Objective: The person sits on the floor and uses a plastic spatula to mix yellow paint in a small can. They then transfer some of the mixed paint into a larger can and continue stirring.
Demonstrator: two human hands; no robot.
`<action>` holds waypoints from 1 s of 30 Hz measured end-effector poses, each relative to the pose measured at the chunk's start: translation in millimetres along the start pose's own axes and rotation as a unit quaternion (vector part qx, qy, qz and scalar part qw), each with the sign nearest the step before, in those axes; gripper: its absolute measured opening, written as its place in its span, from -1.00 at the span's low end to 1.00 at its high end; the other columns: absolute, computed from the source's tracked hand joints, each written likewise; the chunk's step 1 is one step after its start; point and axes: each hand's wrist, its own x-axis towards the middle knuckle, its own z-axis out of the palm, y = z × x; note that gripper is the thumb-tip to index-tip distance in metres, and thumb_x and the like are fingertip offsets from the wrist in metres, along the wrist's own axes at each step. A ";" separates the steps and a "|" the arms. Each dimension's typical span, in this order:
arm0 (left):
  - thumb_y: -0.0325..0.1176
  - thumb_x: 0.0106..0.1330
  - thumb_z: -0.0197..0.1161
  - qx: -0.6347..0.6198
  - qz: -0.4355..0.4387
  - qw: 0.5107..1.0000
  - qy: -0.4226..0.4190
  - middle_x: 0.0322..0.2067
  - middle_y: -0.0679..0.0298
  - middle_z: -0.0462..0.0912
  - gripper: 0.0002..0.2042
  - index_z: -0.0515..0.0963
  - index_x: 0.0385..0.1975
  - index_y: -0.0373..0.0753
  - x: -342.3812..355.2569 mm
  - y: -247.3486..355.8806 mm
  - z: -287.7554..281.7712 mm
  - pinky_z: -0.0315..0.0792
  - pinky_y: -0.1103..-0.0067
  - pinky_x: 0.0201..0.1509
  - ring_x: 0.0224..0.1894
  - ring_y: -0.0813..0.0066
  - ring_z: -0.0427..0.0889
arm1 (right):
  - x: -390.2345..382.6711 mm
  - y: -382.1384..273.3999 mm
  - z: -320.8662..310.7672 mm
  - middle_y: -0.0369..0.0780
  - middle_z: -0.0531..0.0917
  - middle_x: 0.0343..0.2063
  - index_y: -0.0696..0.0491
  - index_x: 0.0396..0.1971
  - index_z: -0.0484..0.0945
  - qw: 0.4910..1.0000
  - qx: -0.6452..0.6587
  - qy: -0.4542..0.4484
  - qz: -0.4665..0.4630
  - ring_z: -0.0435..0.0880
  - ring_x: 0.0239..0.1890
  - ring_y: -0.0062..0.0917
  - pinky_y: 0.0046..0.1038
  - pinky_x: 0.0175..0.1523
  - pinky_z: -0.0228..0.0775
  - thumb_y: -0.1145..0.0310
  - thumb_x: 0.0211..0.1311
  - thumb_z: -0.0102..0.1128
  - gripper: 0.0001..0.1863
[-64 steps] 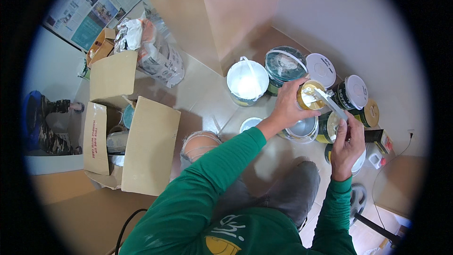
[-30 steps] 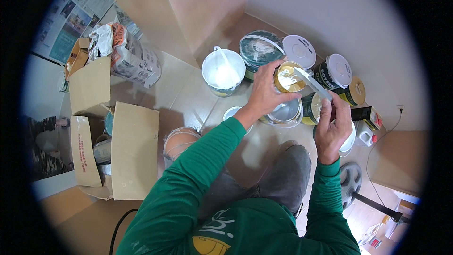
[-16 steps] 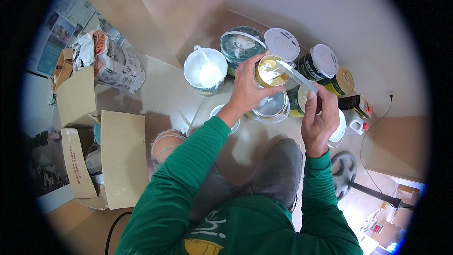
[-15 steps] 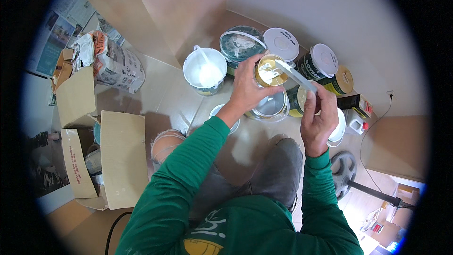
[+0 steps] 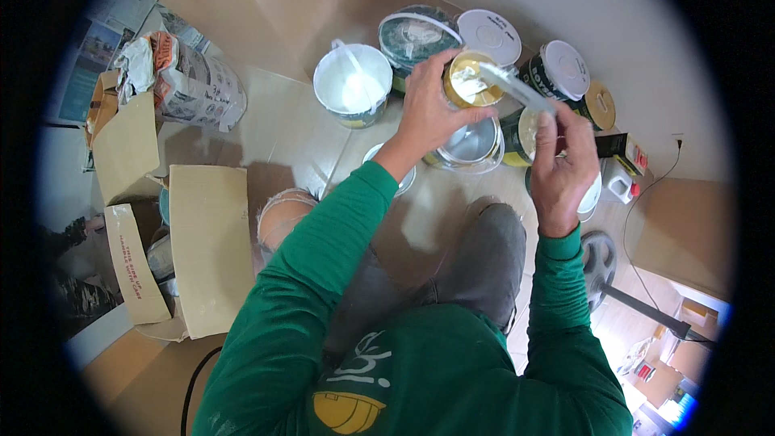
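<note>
Two lines of red capital letters run along a flap of the cardboard box [image 5: 133,262]. The sack [image 5: 202,90] carries orange lettering near its top and dark print with small emblems lower down. Dark handwriting crosses the rear white lid [image 5: 488,39], and a short dark mark stands on the white lid [image 5: 565,69] to its right. Below that second lid, the dark bucket [image 5: 536,81] shows pale bold capitals. White letters sit on the green shirt [image 5: 420,363], above a yellow helmet picture. Print on the newspaper sheets [image 5: 100,36] and the small black box [image 5: 637,157] is too small to read
</note>
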 end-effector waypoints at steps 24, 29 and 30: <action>0.02 -0.02 0.85 -0.002 -0.006 0.999 -0.050 0.25 -0.01 0.61 -0.01 0.45 0.39 -0.26 3.1 6.1 -11.6 0.47 0.17 0.44 0.33 0.00 0.59 | -17.0 23.0 2.3 -0.28 0.75 -0.33 0.14 -0.04 0.69 0.788 0.460 -0.006 0.409 0.64 -0.45 -0.65 -0.57 -0.36 0.43 0.17 0.67 0.32 -0.71; 0.00 -0.03 0.85 0.011 -0.012 0.999 -0.046 0.24 -0.02 0.63 -0.02 0.45 0.39 -0.25 1.2 5.7 -11.6 0.46 0.15 0.45 0.33 -0.03 0.59 | -19.7 26.4 -3.7 -0.28 0.75 -0.29 0.15 0.01 0.68 0.795 0.459 0.004 0.397 0.64 -0.44 -0.66 -0.57 -0.36 0.43 0.18 0.68 0.30 -0.71; 0.00 -0.03 0.85 0.007 -0.018 0.999 -0.046 0.23 -0.02 0.63 -0.02 0.46 0.39 -0.25 2.6 5.7 -11.4 0.46 0.15 0.45 0.33 -0.03 0.58 | -19.8 27.0 -6.6 -0.28 0.75 -0.29 0.15 0.02 0.68 0.796 0.458 0.012 0.396 0.64 -0.43 -0.66 -0.57 -0.35 0.44 0.19 0.68 0.30 -0.71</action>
